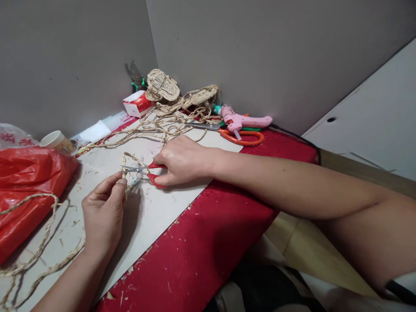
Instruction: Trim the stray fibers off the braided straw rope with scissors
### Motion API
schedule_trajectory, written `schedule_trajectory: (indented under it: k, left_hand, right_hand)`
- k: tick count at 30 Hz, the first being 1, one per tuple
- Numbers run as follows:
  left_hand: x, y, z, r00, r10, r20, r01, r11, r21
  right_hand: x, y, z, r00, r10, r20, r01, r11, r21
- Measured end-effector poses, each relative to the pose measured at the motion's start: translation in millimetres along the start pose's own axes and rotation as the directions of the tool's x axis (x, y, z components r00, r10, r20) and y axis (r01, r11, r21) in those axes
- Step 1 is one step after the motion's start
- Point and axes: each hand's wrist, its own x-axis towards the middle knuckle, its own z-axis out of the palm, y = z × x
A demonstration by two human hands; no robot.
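Observation:
My left hand (105, 210) pinches a braided straw rope (124, 161) between thumb and fingertips, its short end looping up and over toward the right. My right hand (182, 160) is closed round the red handles of small scissors (156, 180). The scissor blades are parted and point left, at the rope just above my left fingertips; whether they touch it is hard to see. More of the braided rope (48, 232) runs along the left side, past my left wrist. Beneath both hands lies a white board (169, 199) sprinkled with straw bits.
A red plastic bag (29, 186) and a paper cup (56, 141) stand at the left. At the back are coiled straw braids (162, 85), a red-and-white box (138, 104), green-handled pliers (136, 78), a pink glue gun (245, 120) with its cord, and orange-handled scissors (247, 139). Red cloth (195, 238) covers the table.

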Motion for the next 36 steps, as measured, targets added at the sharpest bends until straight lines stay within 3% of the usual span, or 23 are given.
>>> schedule_trajectory:
  k: [13, 27, 36]
  left_hand:
    - [1, 0, -1.1, 1.000, -0.021, 0.017, 0.020, 0.998, 0.051]
    - [0, -3, -1.7, 0.998, 0.063, 0.015, -0.064, 0.990, 0.125]
    - [2, -2, -0.9, 1.000, 0.002, 0.029, -0.004, 0.998, 0.058]
  right_hand:
    - [-2, -3, -5, 0.997, -0.073, 0.035, 0.078, 0.985, -0.157]
    - [-4, -4, -10, 0.994, -0.042, 0.103, 0.051, 0.995, -0.089]
    - [-3, 1, -12, 0.994, -0.059, 0.093, 0.071, 0.989, -0.128]
